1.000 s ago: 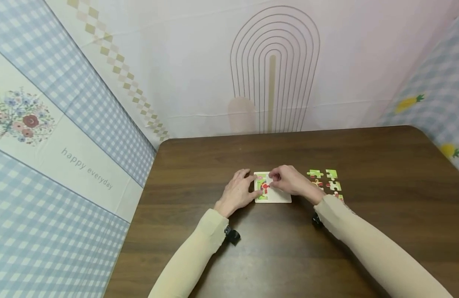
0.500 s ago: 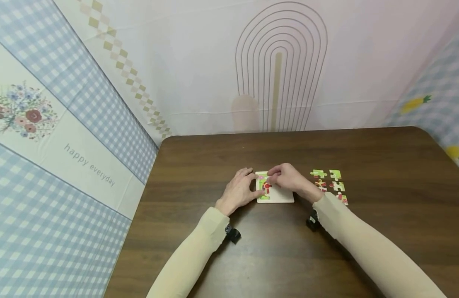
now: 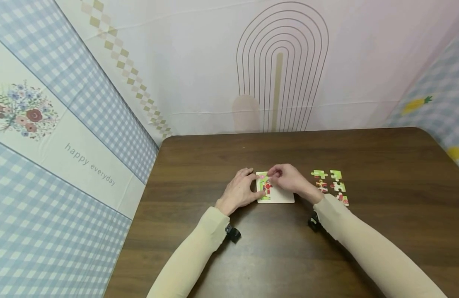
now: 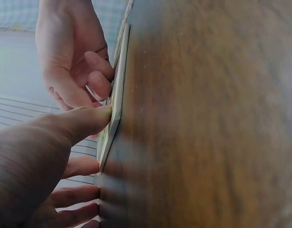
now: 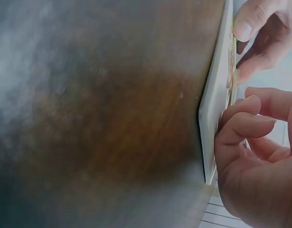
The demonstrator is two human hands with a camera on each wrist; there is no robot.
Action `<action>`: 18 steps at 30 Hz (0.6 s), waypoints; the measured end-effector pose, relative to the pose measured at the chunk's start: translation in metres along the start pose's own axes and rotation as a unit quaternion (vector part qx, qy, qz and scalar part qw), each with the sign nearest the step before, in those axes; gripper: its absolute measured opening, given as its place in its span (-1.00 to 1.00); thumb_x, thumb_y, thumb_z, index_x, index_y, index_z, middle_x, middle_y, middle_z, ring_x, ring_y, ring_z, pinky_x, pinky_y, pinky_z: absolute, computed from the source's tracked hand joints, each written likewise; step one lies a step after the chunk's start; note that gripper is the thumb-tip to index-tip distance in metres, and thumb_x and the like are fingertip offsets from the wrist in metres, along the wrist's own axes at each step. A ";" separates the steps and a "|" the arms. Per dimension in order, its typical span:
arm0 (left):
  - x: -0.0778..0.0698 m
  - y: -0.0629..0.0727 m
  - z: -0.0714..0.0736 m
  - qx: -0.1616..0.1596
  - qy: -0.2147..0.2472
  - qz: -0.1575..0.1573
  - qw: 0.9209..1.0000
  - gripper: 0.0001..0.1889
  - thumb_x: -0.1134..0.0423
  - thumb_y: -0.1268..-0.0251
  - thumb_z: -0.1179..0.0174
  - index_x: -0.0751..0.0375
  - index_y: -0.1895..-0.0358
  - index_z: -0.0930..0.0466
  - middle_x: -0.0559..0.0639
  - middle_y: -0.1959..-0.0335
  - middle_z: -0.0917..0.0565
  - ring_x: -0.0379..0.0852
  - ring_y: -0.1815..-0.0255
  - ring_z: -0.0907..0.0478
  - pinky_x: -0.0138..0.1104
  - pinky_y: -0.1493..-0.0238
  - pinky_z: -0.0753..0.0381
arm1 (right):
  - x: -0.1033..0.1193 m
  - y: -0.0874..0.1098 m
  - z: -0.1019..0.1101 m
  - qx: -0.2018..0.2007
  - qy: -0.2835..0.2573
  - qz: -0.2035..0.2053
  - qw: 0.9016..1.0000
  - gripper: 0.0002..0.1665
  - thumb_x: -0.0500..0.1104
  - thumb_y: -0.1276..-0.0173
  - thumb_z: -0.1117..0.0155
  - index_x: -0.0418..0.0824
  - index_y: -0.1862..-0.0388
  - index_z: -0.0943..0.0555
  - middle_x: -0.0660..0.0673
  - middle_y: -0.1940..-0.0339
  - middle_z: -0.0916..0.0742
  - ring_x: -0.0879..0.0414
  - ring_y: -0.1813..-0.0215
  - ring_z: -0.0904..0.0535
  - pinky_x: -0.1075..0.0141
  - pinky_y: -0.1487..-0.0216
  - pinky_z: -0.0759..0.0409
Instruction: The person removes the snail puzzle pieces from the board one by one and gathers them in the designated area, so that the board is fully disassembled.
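A square white puzzle board [image 3: 283,198] lies on the table, its left side filled with colourful jigsaw pieces [image 3: 266,191]. My left hand [image 3: 235,192] steadies the board from the left, thumb on its near left part and fingers stretched along the left side. In the left wrist view the thumb [image 4: 91,118] presses the board's edge. My right hand [image 3: 287,179] is over the upper middle of the board, beside the filled strip. In the right wrist view its fingers [image 5: 243,126] are bent close against the board. I cannot tell whether a piece is between its fingertips.
To the right of the board several loose jigsaw pieces [image 3: 335,186] lie in two rough columns, partly behind the right wrist. The brown wooden table [image 3: 274,248] reaches back to a patterned cloth [image 3: 199,82] hanging behind it. Each wrist wears a small black camera [image 3: 233,234].
Both hands stay at the board. The right hand shifts only slightly over the same spot, its fingertips moving a little. The whole view moved slightly as the head turned.
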State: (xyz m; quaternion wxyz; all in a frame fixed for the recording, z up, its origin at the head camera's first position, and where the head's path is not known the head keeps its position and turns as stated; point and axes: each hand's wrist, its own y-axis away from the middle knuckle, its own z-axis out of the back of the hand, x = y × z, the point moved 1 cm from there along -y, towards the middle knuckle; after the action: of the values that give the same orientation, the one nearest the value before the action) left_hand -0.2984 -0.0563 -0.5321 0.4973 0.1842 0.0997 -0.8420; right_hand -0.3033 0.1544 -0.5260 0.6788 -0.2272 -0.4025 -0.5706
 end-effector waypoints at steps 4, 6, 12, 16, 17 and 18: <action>0.000 0.000 0.000 0.003 -0.001 0.002 1.000 -0.34 -0.16 -0.39 -0.45 0.07 -0.44 -0.66 0.18 -0.66 -0.47 0.14 -0.76 -0.29 0.03 -0.64 -0.47 | 0.002 -0.001 -0.002 -0.023 0.051 0.027 0.998 -0.63 -0.33 -0.42 -0.33 -0.37 -0.17 -0.72 -0.20 0.22 -0.79 0.06 0.22 -0.63 0.30 0.16 -0.51; 0.006 -0.004 -0.007 -0.002 -0.008 -0.001 1.000 -0.34 -0.19 -0.38 -0.45 0.04 -0.44 -0.67 0.17 -0.65 -0.48 0.14 -0.74 -0.31 0.02 -0.62 -0.49 | 0.003 -0.002 -0.003 -0.027 0.074 0.038 0.996 -0.61 -0.35 -0.38 -0.34 -0.37 -0.18 -0.73 -0.19 0.27 -0.78 0.07 0.26 -0.62 0.30 0.20 -0.51; 0.011 -0.010 -0.016 -0.008 -0.010 0.003 1.000 -0.38 -0.14 -0.35 -0.47 0.00 -0.41 -0.69 0.17 -0.63 -0.50 0.16 -0.72 -0.34 0.05 -0.57 -0.53 | 0.007 -0.004 -0.002 -0.017 0.111 0.043 0.993 -0.71 -0.33 -0.37 -0.44 -0.37 -0.05 -0.74 -0.17 0.27 -0.76 0.08 0.25 -0.60 0.30 0.17 -0.51; -0.004 0.000 0.002 0.009 0.003 0.015 1.000 -0.38 -0.09 -0.37 -0.49 0.07 -0.42 -0.67 0.18 -0.66 -0.46 0.14 -0.76 -0.28 0.08 -0.61 -0.49 | 0.009 -0.004 -0.002 -0.006 0.118 0.036 0.992 -0.71 -0.29 -0.36 -0.52 -0.37 -0.02 -0.73 -0.17 0.25 -0.74 0.07 0.23 -0.58 0.30 0.17 -0.50; -0.005 0.000 0.003 0.010 0.003 0.017 1.000 -0.38 -0.08 -0.38 -0.49 0.08 -0.43 -0.66 0.18 -0.66 -0.46 0.14 -0.77 -0.27 0.08 -0.62 -0.49 | 0.009 -0.004 -0.002 -0.004 0.119 0.036 0.992 -0.70 -0.28 -0.36 -0.53 -0.37 -0.02 -0.73 -0.18 0.24 -0.74 0.07 0.23 -0.59 0.30 0.17 -0.50; -0.006 0.001 0.004 0.012 0.003 0.019 1.000 -0.38 -0.07 -0.38 -0.48 0.08 -0.43 -0.66 0.18 -0.67 -0.45 0.13 -0.78 -0.26 0.08 -0.62 -0.49 | 0.009 -0.005 -0.002 -0.003 0.119 0.034 0.992 -0.69 -0.28 -0.36 -0.54 -0.37 -0.03 -0.73 -0.18 0.24 -0.74 0.07 0.22 -0.59 0.30 0.16 -0.51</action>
State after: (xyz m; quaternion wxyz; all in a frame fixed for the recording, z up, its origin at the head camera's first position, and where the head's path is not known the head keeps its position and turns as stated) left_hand -0.2954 -0.0533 -0.5263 0.5110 0.1941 0.0874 -0.8328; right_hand -0.3069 0.1465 -0.5206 0.7403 -0.1734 -0.3097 -0.5709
